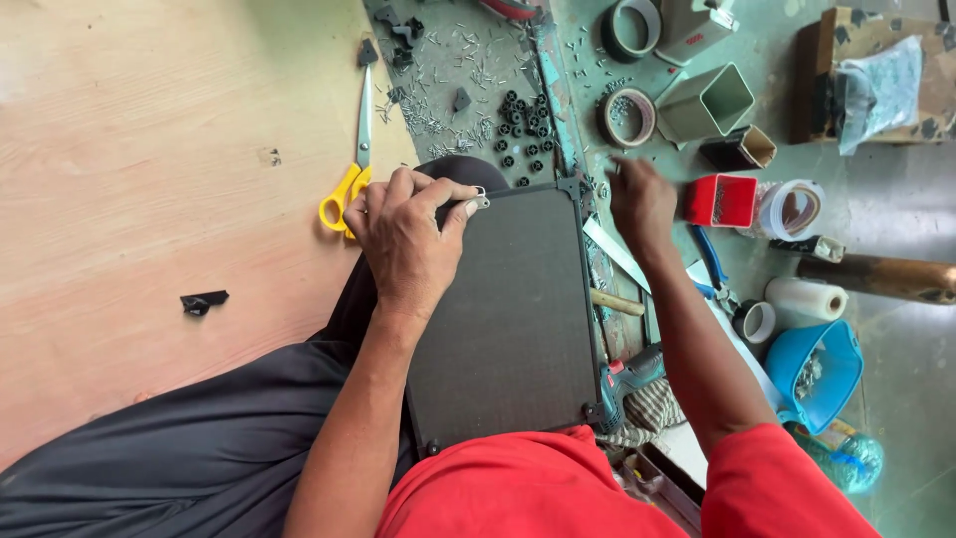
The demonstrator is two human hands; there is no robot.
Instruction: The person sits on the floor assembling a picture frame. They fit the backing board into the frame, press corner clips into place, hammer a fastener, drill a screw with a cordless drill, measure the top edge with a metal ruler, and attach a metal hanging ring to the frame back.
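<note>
From the left, I see yellow-handled scissors [344, 189] lying on the wooden tabletop [149, 179]. My left hand [408, 234] is curled closed, pinching a small metal clip [481, 201] at the top edge of the dark panel [513, 319] resting on my lap. My right hand [640, 199] reaches past the panel's corner, fingers loosely bent among scattered screws [597, 184]; whether it holds anything I cannot tell.

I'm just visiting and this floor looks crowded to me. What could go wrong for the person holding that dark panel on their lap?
The left hand pinches a small metal clip at the edge of the dark panel; it could slip and get lost among the loose nails. The right hand reaches over those nails and might get pricked. The yellow-handled scissors lie close beside the left hand, blade exposed, so a careless move could catch them.
</note>
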